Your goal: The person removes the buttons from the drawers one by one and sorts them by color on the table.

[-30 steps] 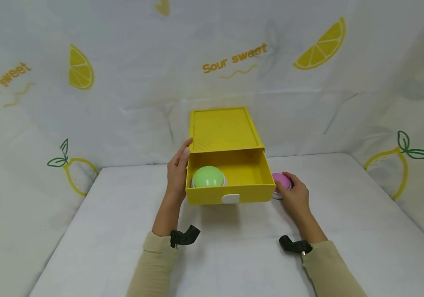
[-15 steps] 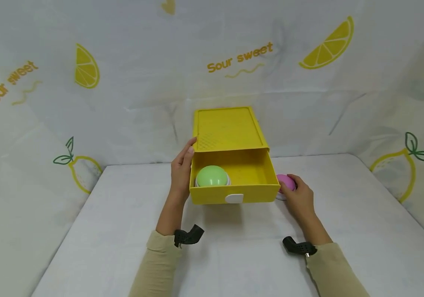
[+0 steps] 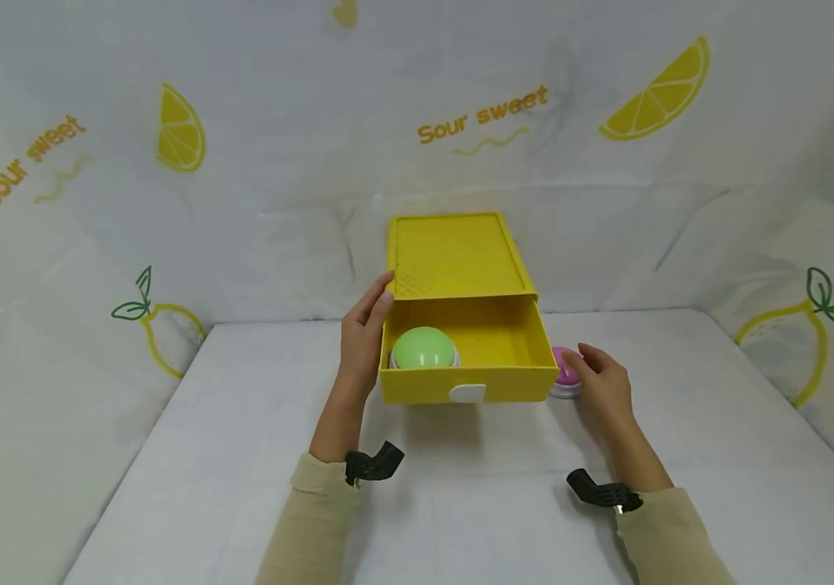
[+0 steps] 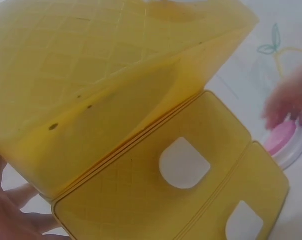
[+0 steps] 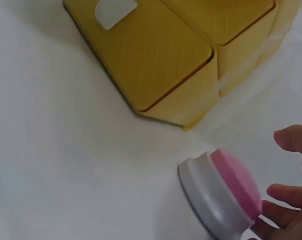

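Crosshatched yellow on the drawer box [image 3: 460,256], green on the left dome [image 3: 424,348], pink on the right dome [image 5: 238,182], lemon-printed white on backdrop [image 3: 300,97].

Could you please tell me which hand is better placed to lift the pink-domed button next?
Probably the right hand: it is right at the pink-domed button, while the left hand touches the opposite side of the yellow drawer unit.

White table [image 3: 490,520]; pale backdrop [image 3: 278,122] behind, printed lemon slices [image 3: 661,97], orange lettering [image 3: 485,114].
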